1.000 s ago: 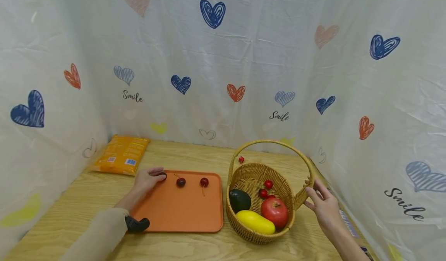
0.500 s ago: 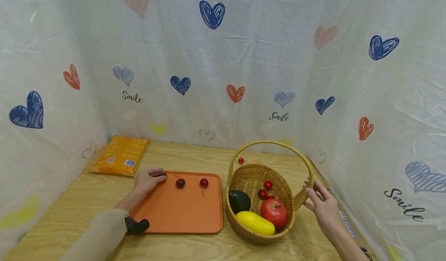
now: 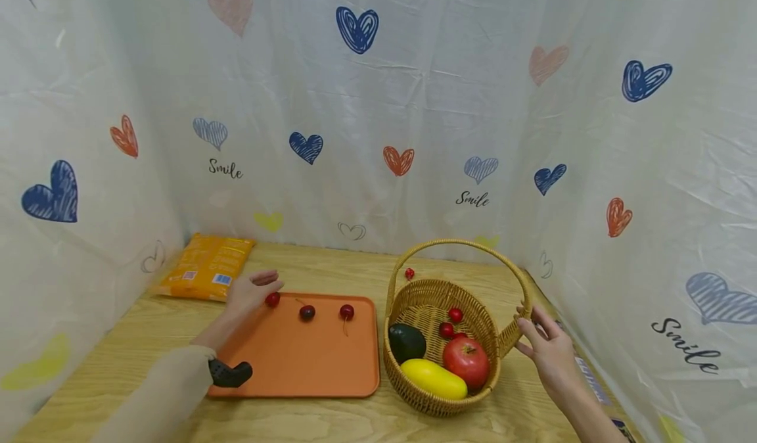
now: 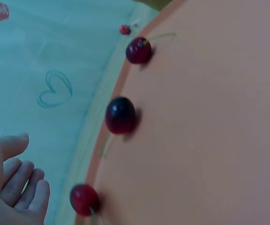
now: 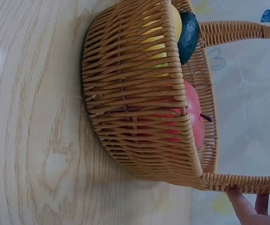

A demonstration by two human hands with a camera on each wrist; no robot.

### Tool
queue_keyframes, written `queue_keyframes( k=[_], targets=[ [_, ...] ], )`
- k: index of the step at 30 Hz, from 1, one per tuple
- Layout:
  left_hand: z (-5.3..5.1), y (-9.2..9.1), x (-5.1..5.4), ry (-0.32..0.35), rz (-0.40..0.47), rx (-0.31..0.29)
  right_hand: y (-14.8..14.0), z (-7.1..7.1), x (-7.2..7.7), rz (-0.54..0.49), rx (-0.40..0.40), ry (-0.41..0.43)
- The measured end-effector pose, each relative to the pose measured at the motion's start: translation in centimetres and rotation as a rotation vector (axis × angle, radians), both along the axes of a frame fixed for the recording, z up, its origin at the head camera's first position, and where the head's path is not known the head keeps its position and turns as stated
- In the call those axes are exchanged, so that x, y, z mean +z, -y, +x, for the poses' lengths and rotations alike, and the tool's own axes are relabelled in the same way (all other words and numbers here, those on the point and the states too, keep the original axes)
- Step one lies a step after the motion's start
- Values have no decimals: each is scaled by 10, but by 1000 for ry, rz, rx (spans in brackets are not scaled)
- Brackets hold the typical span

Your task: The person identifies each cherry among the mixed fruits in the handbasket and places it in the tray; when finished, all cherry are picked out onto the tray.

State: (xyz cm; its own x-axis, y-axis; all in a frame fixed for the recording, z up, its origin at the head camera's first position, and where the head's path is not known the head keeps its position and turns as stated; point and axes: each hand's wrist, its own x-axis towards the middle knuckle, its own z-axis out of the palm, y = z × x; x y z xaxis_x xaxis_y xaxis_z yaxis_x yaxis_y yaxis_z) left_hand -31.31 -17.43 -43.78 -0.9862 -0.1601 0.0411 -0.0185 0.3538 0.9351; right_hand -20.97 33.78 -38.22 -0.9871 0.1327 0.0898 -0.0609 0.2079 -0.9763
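**Left Hand Beside Left Cherry, Right Hand on Basket Handle**

Reference landmark: orange tray (image 3: 307,364), flat on the wooden table (image 3: 296,423).

Along the rear edge of the tray, in a row and well apart: left cherry (image 3: 273,300) at the rear left corner, middle cherry (image 3: 307,312), darkest of the row, and right cherry (image 3: 347,311) toward the rear right corner.

At the rear left corner of the tray: left hand (image 3: 248,295), just beside the left cherry and apart from it. Thumb held away from the fingers; fingers loosely bent. Over the left part of the tray: black wrist fitting (image 3: 230,373) at the end of a pale sleeve (image 3: 168,384).

Just right of the tray: wicker basket (image 3: 408,390). On the basket side farthest from the tray: right hand (image 3: 551,351), pinching the basket handle (image 3: 526,298) near its lower end between thumb and fingers. Fingers behind the handle partly hidden.

Basket contents, from the tray side outward: dark green fruit (image 3: 406,342), yellow fruit (image 3: 434,378), large red fruit (image 3: 466,360); behind the last, small red fruits (image 3: 455,314).

Behind the tray, to the right: single small red fruit (image 3: 410,273). Behind the tray, to the left: orange packet (image 3: 208,265). Well behind the tray: heart-printed curtain (image 3: 420,108).
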Motion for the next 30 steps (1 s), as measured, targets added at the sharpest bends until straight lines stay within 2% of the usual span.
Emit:
queue_keyframes(
  k=[2,7,14,18,21,23,26,30],
  targets=[
    [0,-5,5,-5,5,-20,0,0,1,11,4,-4],
    [6,-25,11,-16,80,-103,0,-1,2,25,7,3],
    [21,-70,20,-43,169,-238,-2,0,1,3,21,-6],
    [34,-101,25,-51,235,-387,-2,1,1,-12,22,2],
    [44,-121,28,-27,283,-506,-2,1,1,-25,22,25],
    [50,-130,29,-11,295,-561,-1,1,2,-40,22,39],
    [56,-140,30,-11,297,-601,0,1,3,-52,21,50],
    [57,-149,31,-8,293,-618,2,0,4,-31,7,42]
  ],
)
